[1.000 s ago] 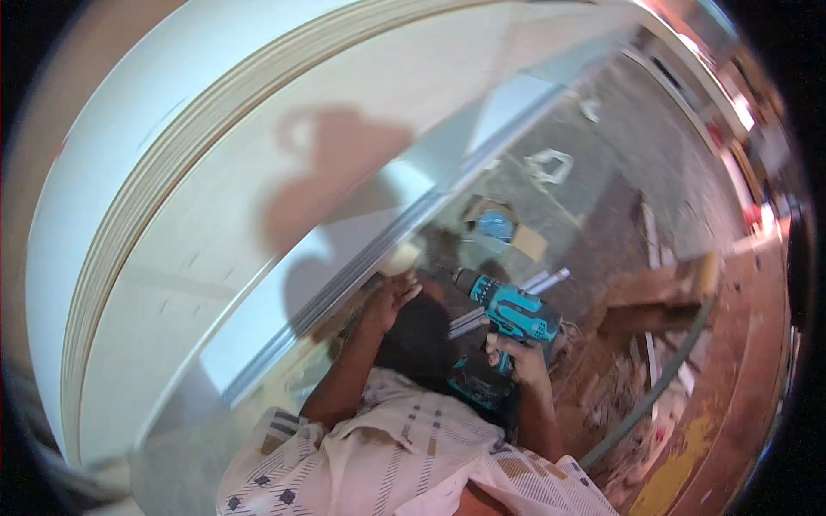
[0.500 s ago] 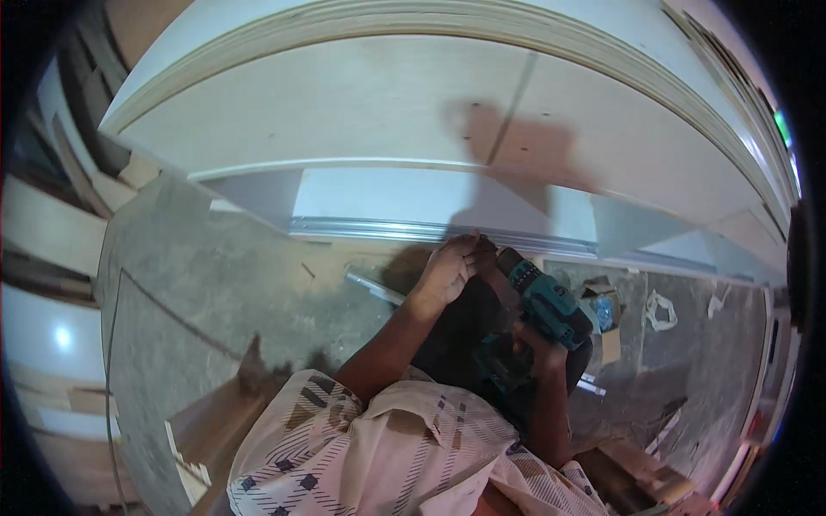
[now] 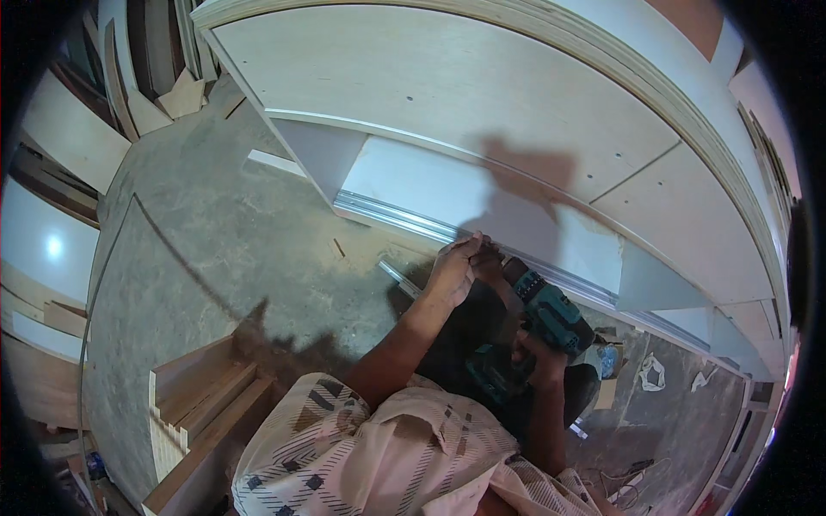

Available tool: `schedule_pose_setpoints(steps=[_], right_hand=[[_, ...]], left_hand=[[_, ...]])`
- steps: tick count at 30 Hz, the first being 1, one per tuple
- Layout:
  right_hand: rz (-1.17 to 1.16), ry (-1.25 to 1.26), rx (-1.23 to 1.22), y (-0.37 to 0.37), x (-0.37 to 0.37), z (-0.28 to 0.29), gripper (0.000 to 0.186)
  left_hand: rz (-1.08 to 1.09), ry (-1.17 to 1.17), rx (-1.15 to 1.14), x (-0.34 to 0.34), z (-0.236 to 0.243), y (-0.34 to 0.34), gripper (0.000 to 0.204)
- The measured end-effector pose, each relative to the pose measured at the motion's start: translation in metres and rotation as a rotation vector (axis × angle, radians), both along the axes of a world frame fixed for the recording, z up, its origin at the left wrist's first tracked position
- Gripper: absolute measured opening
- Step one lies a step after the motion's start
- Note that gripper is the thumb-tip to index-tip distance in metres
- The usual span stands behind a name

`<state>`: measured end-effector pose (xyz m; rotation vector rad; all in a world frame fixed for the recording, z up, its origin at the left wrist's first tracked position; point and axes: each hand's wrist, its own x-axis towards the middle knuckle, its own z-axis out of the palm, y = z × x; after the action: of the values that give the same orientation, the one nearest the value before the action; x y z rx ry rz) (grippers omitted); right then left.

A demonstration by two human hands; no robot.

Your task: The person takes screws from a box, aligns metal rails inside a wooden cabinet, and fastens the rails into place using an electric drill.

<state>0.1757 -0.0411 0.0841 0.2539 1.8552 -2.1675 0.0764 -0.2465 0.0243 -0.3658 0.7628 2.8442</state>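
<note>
In the centre, my left hand [image 3: 456,270] is raised with fingers closed at the drill's nose; what they hold, if anything, is too small to make out. My right hand [image 3: 538,354] grips a teal and black cordless drill [image 3: 554,311], its nose pointing up-left toward the left hand. Behind both hands is a pale plywood cabinet [image 3: 447,86] with a white recess [image 3: 413,180] and a metal slide rail [image 3: 396,218] along its lower edge. The drill's tip is hidden by my fingers.
Stacked boards [image 3: 60,129] line the left side. An open wooden box [image 3: 196,411] is at lower left. A loose white strip [image 3: 277,163] and metal rail [image 3: 397,275] lie on the concrete floor [image 3: 198,232]. A cardboard box [image 3: 606,391] and white plastic scrap [image 3: 651,371] sit at right.
The view has swung leftward, showing more floor and boards at left. The drill's nose and my left hand, first apart, have come together.
</note>
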Motion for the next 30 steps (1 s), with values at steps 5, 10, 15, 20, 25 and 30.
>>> schedule_pose_setpoints(steps=[5,10,15,20,25,30], right_hand=[[-0.037,-0.094,0.023,-0.015,-0.004,-0.006,0.033],[-0.016,-0.083,0.043,-0.033,-0.008,0.008,0.031],[-0.021,-0.045,0.090,-0.052,-0.014,0.013,0.029],[0.000,0.020,-0.012,-0.065,-0.026,0.019,0.032],[0.019,-0.016,-0.195,-0.048,-0.047,0.024,0.040],[0.235,-0.056,-0.226,-0.130,-0.052,0.033,0.041]], left_hand=[[-0.006,-0.017,-0.042,-0.006,-0.001,-0.014,0.020],[-0.005,0.066,0.013,-0.008,-0.010,-0.030,0.022],[0.015,0.117,-0.009,-0.008,-0.008,-0.044,0.023],[-0.015,0.122,0.018,-0.004,0.008,-0.059,0.034],[-0.072,0.028,-0.085,-0.024,-0.026,-0.065,0.039],[0.615,-0.322,-1.040,-0.025,-0.271,-0.282,0.076]])
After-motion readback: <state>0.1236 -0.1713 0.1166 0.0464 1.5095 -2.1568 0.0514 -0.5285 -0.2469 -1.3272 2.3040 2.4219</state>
